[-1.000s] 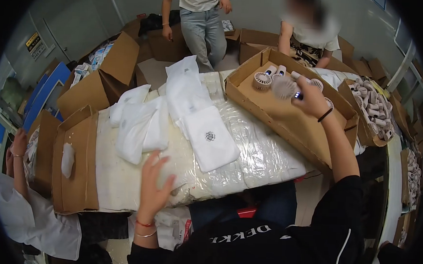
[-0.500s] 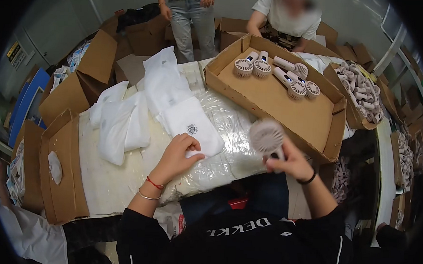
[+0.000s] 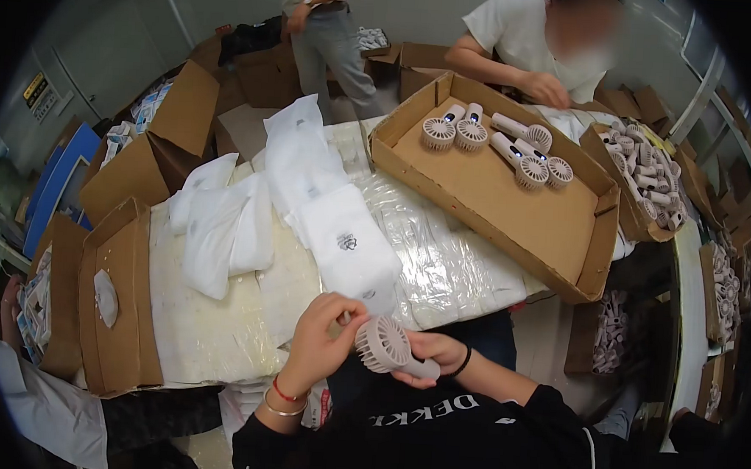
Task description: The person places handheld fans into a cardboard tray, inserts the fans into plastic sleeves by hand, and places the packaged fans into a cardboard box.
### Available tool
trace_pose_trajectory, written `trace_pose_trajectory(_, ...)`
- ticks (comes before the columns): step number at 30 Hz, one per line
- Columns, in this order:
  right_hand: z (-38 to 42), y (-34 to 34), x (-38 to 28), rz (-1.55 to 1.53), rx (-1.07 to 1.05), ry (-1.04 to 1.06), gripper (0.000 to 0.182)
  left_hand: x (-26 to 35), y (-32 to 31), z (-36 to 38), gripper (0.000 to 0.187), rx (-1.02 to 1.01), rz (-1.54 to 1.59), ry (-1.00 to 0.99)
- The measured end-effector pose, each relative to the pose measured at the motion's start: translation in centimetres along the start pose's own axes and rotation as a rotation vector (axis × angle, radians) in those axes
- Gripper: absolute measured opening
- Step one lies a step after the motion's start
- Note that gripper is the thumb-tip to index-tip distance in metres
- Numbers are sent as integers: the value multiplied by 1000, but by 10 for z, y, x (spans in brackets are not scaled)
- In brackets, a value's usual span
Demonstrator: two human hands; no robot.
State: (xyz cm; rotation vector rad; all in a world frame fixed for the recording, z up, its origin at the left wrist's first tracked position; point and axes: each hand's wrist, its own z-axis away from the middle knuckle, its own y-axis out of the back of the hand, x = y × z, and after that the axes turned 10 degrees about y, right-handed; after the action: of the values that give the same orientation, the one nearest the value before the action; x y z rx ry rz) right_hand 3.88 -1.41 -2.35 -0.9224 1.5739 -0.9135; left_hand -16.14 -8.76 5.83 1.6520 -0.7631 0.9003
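In my right hand (image 3: 439, 352) is a pale pinkish-beige handheld fan (image 3: 384, 344), gripped by its handle, with its round slatted head pointing left. Close beside the fan head is my left hand (image 3: 330, 332), thumb and fingertips brought together in a pinch; whatever is between them is too small or hidden to make out. Just beyond my hands lies a stack of white translucent bags (image 3: 353, 263) with a dark printed mark. More white bags (image 3: 227, 235) rest to the left on the plastic-wrapped table (image 3: 191, 344).
A shallow cardboard tray (image 3: 487, 215) with several fans (image 3: 532, 170) stands at the right. Beyond it is a box heaped with fans (image 3: 650, 177). At the left, a low cardboard box (image 3: 124, 340) holds a small white piece (image 3: 105, 298). Two people are across the table.
My right hand has brought the fan left and toward my body. My left hand has come off the white bags and moved beside the fan head. The seated person leans further forward.
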Motion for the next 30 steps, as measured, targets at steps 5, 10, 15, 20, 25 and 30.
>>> trace_pose_trajectory(5, 11, -2, 20, -50, 128, 77, 61, -3, -3, 27, 8, -12, 419, 288)
trace_pose_trajectory(10, 23, 1, 12, 1, 115, 89, 51, 9, -8, 27, 10, 25, 147, 40)
trace_pose_trajectory(15, 14, -18, 3, 174, 279, 190, 48, 10, -16, 18, 11, 17, 94, -76)
trace_pose_trajectory(20, 21, -7, -2, 56, 235, 236, 50, 4, -24, 17, 10, 53, 195, -32)
trace_pose_trajectory(25, 27, -15, -28, 346, 61, -5, 54, 6, -12, 17, 9, -127, 339, 3)
trace_pose_trajectory(30, 9, -28, -5, 239, 391, 249, 48, 8, -17, 8, 11, 34, 46, -135)
